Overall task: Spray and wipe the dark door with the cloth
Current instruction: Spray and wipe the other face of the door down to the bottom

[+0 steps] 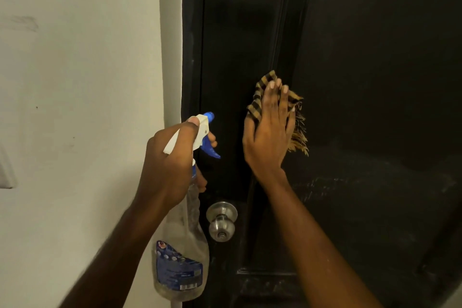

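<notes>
Black door point(362, 57) shut; checked tan-black fringed cloth point(257, 102) flat against it above knob level.

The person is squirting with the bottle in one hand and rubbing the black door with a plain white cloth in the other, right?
Not quite. The head view shows the cloth is not plain white: it is a tan-and-black checked cloth with a frayed fringe, pressed flat to the dark door by the right hand. The left hand does hold the clear spray bottle with blue trigger.

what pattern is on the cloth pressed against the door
The fringed cloth has a tan-and-black check, shown in the head view.
</notes>
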